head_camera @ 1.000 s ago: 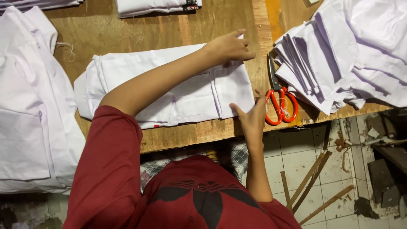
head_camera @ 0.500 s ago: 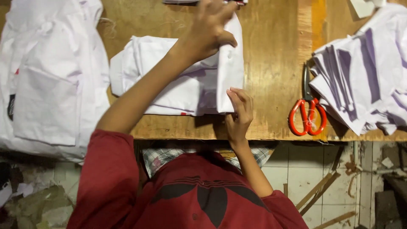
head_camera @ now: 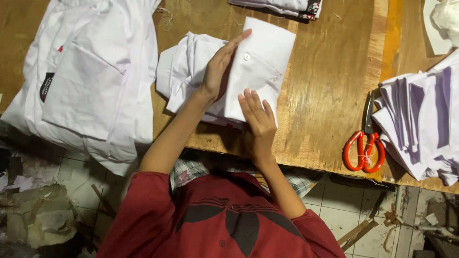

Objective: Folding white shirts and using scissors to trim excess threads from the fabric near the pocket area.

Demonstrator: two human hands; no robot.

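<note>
A white folded garment [head_camera: 191, 71] lies on the wooden table [head_camera: 325, 95]. Its right end is turned over into a flat panel [head_camera: 260, 62] that carries a small button. My left hand [head_camera: 219, 69] rests along the left edge of that panel with its fingers straight and pointing away from me. Flat on the panel's near edge lies my right hand [head_camera: 258, 124], fingers spread, close to the table's front edge. Neither hand grips the cloth; both press on it.
A pile of white shirts [head_camera: 91, 81] hangs over the table's left side. Red-handled scissors [head_camera: 366, 143] lie at the front right beside a stack of white cloth pieces [head_camera: 420, 124]. More folded white cloth [head_camera: 282, 7] sits at the far edge.
The garment's right end has been folded over to the left into a flat panel. My left hand moved onto its edge and my right hand came up onto it.
</note>
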